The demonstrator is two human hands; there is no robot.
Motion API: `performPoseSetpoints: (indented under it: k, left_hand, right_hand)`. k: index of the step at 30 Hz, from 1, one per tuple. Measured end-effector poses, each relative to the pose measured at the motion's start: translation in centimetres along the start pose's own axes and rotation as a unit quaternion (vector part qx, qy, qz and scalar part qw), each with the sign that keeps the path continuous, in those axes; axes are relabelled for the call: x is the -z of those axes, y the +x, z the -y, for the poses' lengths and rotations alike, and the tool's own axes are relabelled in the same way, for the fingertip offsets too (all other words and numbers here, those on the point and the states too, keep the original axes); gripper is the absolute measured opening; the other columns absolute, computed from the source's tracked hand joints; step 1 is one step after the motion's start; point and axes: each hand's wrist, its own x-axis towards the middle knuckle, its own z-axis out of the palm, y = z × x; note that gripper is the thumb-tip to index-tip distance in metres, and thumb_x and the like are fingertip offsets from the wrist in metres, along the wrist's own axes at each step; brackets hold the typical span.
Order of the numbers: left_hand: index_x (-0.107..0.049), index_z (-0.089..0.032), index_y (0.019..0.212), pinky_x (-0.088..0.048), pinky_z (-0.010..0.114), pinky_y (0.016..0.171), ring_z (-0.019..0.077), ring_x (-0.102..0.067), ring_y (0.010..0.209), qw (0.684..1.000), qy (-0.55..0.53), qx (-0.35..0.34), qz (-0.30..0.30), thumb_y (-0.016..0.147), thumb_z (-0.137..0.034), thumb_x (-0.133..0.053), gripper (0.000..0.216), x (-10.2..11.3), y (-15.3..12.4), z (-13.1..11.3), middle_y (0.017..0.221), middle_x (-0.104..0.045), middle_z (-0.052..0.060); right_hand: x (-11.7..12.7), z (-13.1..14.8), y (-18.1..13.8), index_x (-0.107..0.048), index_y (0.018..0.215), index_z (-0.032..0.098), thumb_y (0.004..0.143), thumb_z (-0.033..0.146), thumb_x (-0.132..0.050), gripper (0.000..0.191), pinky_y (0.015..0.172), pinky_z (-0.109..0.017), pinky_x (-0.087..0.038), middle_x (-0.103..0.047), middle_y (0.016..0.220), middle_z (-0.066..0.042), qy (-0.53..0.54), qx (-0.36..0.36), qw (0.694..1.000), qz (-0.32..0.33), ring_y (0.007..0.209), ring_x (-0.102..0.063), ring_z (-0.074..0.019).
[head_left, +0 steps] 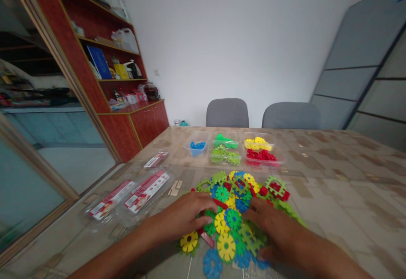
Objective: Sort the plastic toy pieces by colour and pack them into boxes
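A loose heap of plastic building pieces lies in front of me on the table. Yellow notched discs (226, 247), green notched discs (234, 219) and blue notched discs (212, 264) mix with light green square pieces (250, 238) and red pieces (207, 240). My left hand (190, 211) rests at the heap's left side, thumb and fingers apart around some green and red pieces. On the right side, my right hand (264, 219) reaches over light green pieces, its thumb spread away from the fingers. Neither hand shows a firm grip; pieces under the palms are hidden.
Behind the heap stand clear containers: one with blue pieces (198, 145), one with two greens (224, 156), one with yellow (257, 143) and red pieces (261, 156). Clear lids with red labels (147, 191) lie left. Two grey chairs (227, 113) stand beyond the table.
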Motion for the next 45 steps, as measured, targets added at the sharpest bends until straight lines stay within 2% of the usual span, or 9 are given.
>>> performPoseSetpoints:
  k: [4, 8, 13, 17, 21, 29, 33, 38, 45]
  left_hand:
    - [-0.065, -0.026, 0.108, -0.042, 0.029, 0.089, 0.0201, -0.061, 0.099, 1.000, -0.007, 0.004, 0.001, 0.086, -0.017, -0.062, 0.024, -0.1, 0.1, -0.1, 0.109, -0.067, 0.003]
    - [-0.065, -0.027, 0.108, -0.042, 0.031, 0.090, 0.0204, -0.061, 0.100, 1.000, -0.019, 0.007, 0.000, 0.086, -0.017, -0.061, 0.024, -0.1, 0.1, -0.2, 0.111, -0.067, 0.003]
    - [-0.064, -0.027, 0.108, -0.040, 0.029, 0.091, 0.0181, -0.060, 0.102, 0.999, -0.033, 0.004, -0.003, 0.089, -0.019, -0.059, 0.021, -0.3, 0.1, 0.3, 0.113, -0.067, 0.001]
    - [-0.064, -0.025, 0.105, -0.039, 0.027, 0.087, 0.0177, -0.060, 0.098, 0.999, -0.016, 0.005, -0.027, 0.090, -0.023, -0.059, 0.016, -0.5, 0.0, 1.1, 0.103, -0.067, 0.000]
    - [-0.065, -0.025, 0.103, -0.040, 0.027, 0.085, 0.0179, -0.059, 0.096, 0.999, -0.020, 0.016, -0.033, 0.090, -0.023, -0.056, 0.016, -0.3, 0.1, 1.4, 0.101, -0.067, 0.001]
    - [-0.065, -0.020, 0.105, -0.045, 0.025, 0.071, 0.0170, -0.061, 0.080, 0.987, -0.053, 0.094, -0.119, 0.086, -0.025, -0.055, 0.022, 1.2, 1.2, 1.9, 0.097, -0.068, 0.002]
    - [-0.062, -0.018, 0.114, -0.047, 0.032, 0.083, 0.0230, -0.062, 0.097, 0.983, -0.014, 0.109, -0.146, 0.084, -0.027, -0.058, 0.032, 1.7, 2.8, 3.5, 0.116, -0.066, 0.008]
    - [-0.058, -0.017, 0.121, -0.037, 0.043, 0.101, 0.0294, -0.054, 0.117, 0.989, 0.016, 0.084, -0.117, 0.079, -0.030, -0.066, 0.045, 1.3, 6.0, 5.9, 0.128, -0.061, 0.013]
    - [-0.060, -0.014, 0.116, -0.050, 0.034, 0.079, 0.0260, -0.065, 0.091, 0.996, -0.012, 0.054, -0.072, 0.073, -0.032, -0.072, 0.048, 0.1, 8.4, 7.4, 0.104, -0.070, 0.008]
  right_hand:
    - [1.2, -1.9, -1.1, -0.057, 0.127, 0.017, 0.063, 0.014, -0.070, 0.065, 0.105, -0.045, -0.038, -0.051, 0.136, -0.015, 0.013, 0.002, 0.999, -0.031, 0.125, -0.047, -0.0334]
    - [1.9, -3.2, -2.1, -0.061, 0.123, 0.020, 0.056, 0.007, -0.066, 0.068, 0.096, -0.048, -0.046, -0.058, 0.128, -0.015, -0.029, -0.058, 0.997, -0.043, 0.116, -0.055, -0.0378]
    - [0.8, -2.4, -1.5, -0.062, 0.119, 0.019, 0.047, 0.001, -0.064, 0.074, 0.083, -0.052, -0.053, -0.066, 0.114, -0.017, -0.091, -0.080, 0.992, -0.021, 0.099, -0.064, -0.0403]
    - [0.5, -1.4, -1.0, -0.061, 0.122, 0.013, 0.048, -0.002, -0.059, 0.076, 0.086, -0.055, -0.051, -0.058, 0.127, -0.023, -0.144, -0.069, 0.987, -0.002, 0.109, -0.059, -0.0420]
    - [0.3, -1.2, -0.7, -0.060, 0.125, 0.009, 0.044, -0.004, -0.059, 0.081, 0.089, -0.057, -0.050, -0.056, 0.128, -0.026, -0.144, -0.076, 0.987, 0.007, 0.110, -0.059, -0.0431]
    - [0.0, -1.7, -1.5, -0.054, 0.133, 0.012, 0.056, 0.015, -0.070, 0.079, 0.106, -0.048, -0.038, -0.050, 0.138, -0.021, -0.074, -0.045, 0.996, 0.011, 0.126, -0.047, -0.0388]
    - [0.8, -2.0, -1.7, -0.050, 0.138, 0.014, 0.065, 0.024, -0.067, 0.076, 0.108, -0.047, -0.037, -0.047, 0.142, -0.019, -0.018, -0.054, 0.998, -0.001, 0.129, -0.045, -0.0366]
    - [1.4, -2.8, -1.2, -0.042, 0.143, 0.009, 0.074, 0.030, -0.064, 0.076, 0.112, -0.052, -0.029, -0.036, 0.149, -0.020, 0.016, -0.052, 0.998, -0.027, 0.135, -0.036, -0.0366]
    - [0.9, -4.4, -0.8, -0.041, 0.144, 0.012, 0.075, 0.033, -0.066, 0.077, 0.112, -0.050, -0.030, -0.036, 0.150, -0.018, 0.010, -0.051, 0.997, -0.050, 0.135, -0.037, -0.0341]
